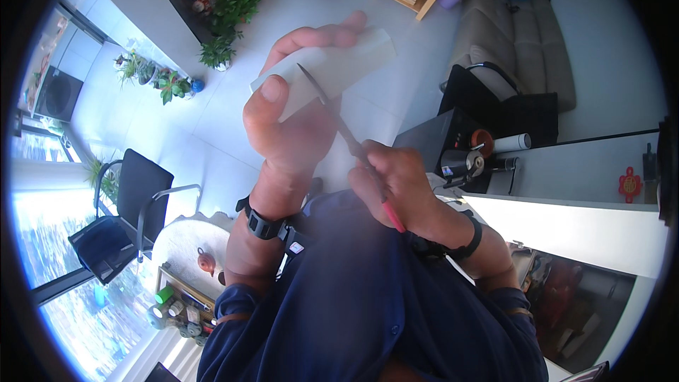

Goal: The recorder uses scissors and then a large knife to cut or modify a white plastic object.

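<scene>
My left hand is raised in front of me, gripping a pale, flat strip between the thumb and the curled fingers. Whether the strip is paper or thin board is hard to tell through the haze in the picture. In my right hand is a slender pointed tool with a dark blade and a red end by the heel of the hand. Its tip lies over the strip's face; I cannot tell if it touches. Both wrists wear dark bands.
A black armchair and a round white table with a clay teapot stand at left. Potted plants line the far wall. At right are a kettle, a white counter and a grey sofa.
</scene>
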`<move>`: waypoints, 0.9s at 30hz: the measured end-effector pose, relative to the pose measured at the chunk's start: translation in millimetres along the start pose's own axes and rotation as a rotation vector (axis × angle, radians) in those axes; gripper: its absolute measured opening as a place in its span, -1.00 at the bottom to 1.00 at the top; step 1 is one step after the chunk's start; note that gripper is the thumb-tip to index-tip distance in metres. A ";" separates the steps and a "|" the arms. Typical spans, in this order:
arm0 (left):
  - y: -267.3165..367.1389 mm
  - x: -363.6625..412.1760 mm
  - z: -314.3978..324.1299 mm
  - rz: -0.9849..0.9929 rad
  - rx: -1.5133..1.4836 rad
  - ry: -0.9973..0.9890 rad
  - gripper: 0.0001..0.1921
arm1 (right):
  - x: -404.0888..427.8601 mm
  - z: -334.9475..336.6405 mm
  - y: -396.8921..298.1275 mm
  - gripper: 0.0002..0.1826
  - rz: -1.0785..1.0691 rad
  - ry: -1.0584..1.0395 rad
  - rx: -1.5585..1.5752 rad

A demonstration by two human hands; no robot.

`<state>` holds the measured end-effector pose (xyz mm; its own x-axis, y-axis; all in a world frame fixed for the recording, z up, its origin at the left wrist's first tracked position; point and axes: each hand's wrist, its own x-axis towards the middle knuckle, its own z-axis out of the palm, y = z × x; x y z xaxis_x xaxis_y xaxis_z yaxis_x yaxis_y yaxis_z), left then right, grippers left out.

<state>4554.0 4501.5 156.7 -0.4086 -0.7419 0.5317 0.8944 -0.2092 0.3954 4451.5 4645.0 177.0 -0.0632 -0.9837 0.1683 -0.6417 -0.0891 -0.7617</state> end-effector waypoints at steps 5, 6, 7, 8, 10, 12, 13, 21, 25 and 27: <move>-0.1 0.2 -1.1 -0.001 0.014 -0.011 -0.36 | 0.2 3.2 2.4 -0.81 -0.020 0.026 -0.019; 0.5 0.0 -1.3 0.005 0.018 -0.018 -0.36 | 0.1 3.9 2.4 -0.80 -0.030 0.036 -0.022; 0.5 -0.1 -1.7 0.000 0.018 -0.020 -0.36 | -0.2 4.5 3.1 -0.80 -0.027 0.040 -0.021; 0.2 -0.3 -2.2 0.012 0.037 -0.017 -0.36 | -0.4 5.2 4.2 -0.80 -0.023 0.035 -0.026; -0.2 -0.3 -3.3 0.020 0.055 -0.017 -0.37 | -0.6 6.3 6.1 -0.79 -0.019 0.034 -0.030; 0.0 -0.7 -4.2 0.019 0.054 -0.016 -0.37 | -0.9 7.3 7.0 -0.77 -0.032 0.042 -0.058; 0.2 -1.0 -4.7 0.017 0.055 -0.017 -0.37 | -1.0 7.6 6.8 -0.77 -0.031 0.043 -0.056; 2.3 -1.4 -8.9 0.023 0.088 -0.043 -0.39 | -0.8 9.7 7.8 -0.75 -0.025 0.040 -0.051; 2.9 -0.9 -11.9 0.025 0.086 -0.059 -0.38 | 0.2 11.8 8.5 -0.76 -0.021 0.053 -0.031; 3.8 -0.9 -11.6 0.045 0.093 -0.055 -0.38 | 1.8 10.4 4.8 -0.76 0.049 0.011 0.025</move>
<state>4559.9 4494.1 149.0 -0.3804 -0.7127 0.5894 0.8922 -0.1149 0.4369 4456.2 4641.1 167.1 -0.1025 -0.9852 0.1371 -0.6180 -0.0449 -0.7849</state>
